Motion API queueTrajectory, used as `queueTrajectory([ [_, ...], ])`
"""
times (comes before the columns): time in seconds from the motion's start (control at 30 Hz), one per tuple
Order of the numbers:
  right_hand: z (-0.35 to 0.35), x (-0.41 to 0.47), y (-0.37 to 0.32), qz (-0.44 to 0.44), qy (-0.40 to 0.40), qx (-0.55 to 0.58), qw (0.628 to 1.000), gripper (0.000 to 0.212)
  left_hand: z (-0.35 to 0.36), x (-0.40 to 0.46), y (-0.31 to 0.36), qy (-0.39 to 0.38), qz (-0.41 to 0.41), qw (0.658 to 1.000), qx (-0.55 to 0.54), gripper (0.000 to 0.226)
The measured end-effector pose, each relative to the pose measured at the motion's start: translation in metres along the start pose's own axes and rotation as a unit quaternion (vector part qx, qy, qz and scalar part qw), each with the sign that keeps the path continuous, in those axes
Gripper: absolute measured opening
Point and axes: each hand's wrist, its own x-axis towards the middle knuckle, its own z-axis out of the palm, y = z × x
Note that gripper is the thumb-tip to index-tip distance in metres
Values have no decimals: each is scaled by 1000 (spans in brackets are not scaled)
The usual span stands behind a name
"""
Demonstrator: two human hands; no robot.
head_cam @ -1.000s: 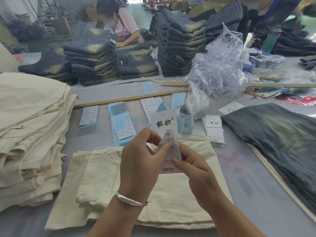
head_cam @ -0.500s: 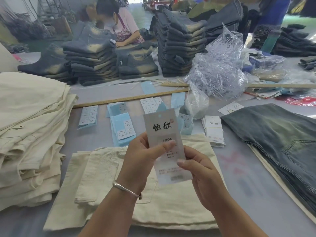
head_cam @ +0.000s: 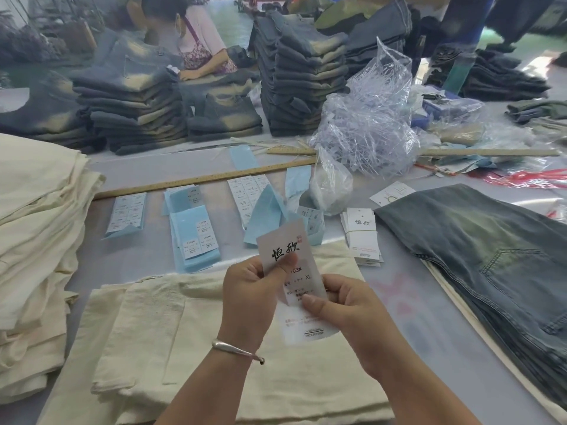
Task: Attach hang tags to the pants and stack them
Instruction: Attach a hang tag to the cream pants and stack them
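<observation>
A white hang tag with black characters and a size sticker is held upright above a folded cream pair of pants on the table. My left hand pinches the tag's upper left part, thumb across its face. My right hand pinches its lower right edge, thumb on the sticker. A stack of cream pants lies at the left. A small pile of spare hang tags sits to the right of the folded pants.
Blue sheets of size stickers lie in a row beyond the pants, behind them a long wooden ruler. Clear plastic bags stand at centre back. Washed jeans lie at right, denim stacks and a seated person farther back.
The tag has shifted a little to the right and tilted. My left thumb moved up over the printed characters, and my right thumb now presses on the sticker.
</observation>
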Motion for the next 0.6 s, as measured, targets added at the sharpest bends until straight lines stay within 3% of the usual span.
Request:
queueTrajectory([
  [0.1,-20,13,-1,49,76,5,996,10,8,16,-9,-15,-92,992,-79,18],
  [0.2,-38,27,-4,64,120,11,991,27,15,30,-16,-86,-155,979,-96,24],
  [0.3,-45,36,-3,104,84,-29,991,18,25,38,-26,-75,-157,984,-37,12],
  [0.4,-48,42,1,145,37,-53,987,10,33,43,-33,-61,-167,983,-43,16],
  [0.53,-52,47,5,144,55,-14,988,9,36,44,-33,-63,-168,981,-78,23],
  [0.6,-51,48,5,136,70,10,988,11,36,44,-31,-61,-142,985,-80,15],
])
